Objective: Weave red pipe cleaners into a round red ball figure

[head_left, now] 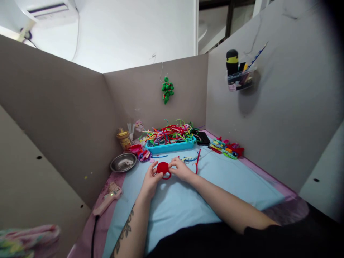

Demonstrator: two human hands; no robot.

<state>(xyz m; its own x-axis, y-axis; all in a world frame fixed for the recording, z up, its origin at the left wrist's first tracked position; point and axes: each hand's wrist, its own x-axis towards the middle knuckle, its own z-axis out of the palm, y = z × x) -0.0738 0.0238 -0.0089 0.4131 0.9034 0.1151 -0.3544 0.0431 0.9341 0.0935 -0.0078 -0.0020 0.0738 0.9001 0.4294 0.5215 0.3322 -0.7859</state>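
Between my two hands, above the blue cloth, is a small round red fuzzy piece [162, 167] with a loop of red pipe cleaner at its lower right. My left hand [153, 177] grips its left side between thumb and fingers. At the right edge, my right hand [180, 169] pinches the piece near the loop; its fingertips partly hide that spot. A loose red pipe cleaner [198, 162] lies on the cloth just right of my right hand. Behind the hands lie a few short blue and yellow pieces [188, 158].
A blue tray [172, 147] heaped with coloured pipe cleaners stands at the back. Left are a metal bowl [123, 162], a jar [124, 139] and a pink glue gun [109, 200] with its cord. Right are a black phone-like object [202, 138] and colourful finished pieces [228, 147]. Grey partitions enclose the table.
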